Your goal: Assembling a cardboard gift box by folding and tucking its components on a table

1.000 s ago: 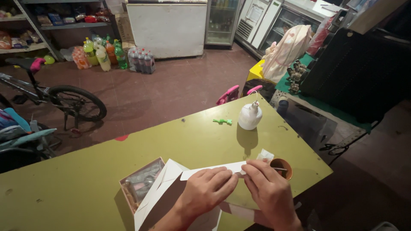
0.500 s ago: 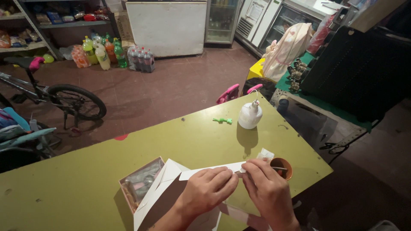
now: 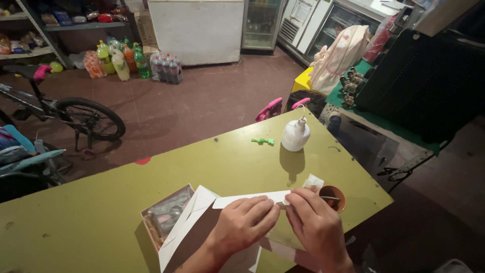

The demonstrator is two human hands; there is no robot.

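Our left hand [image 3: 246,224] and right hand [image 3: 316,227] press fingers together, pinching a white paper strip [image 3: 250,199] near the brown cup [image 3: 333,197].

Olive-green counter [image 3: 101,212] with, lying directly on it: a white bulb-shaped bottle [image 3: 295,135] upright near the far edge; a small green object [image 3: 263,141] just beside it; a small brown bowl [image 3: 333,197] by the right edge, with a scrap of white paper [image 3: 314,181] touching it; an open shallow box [image 3: 166,216]; and white folded cardboard [image 3: 194,227] overlapping the box.
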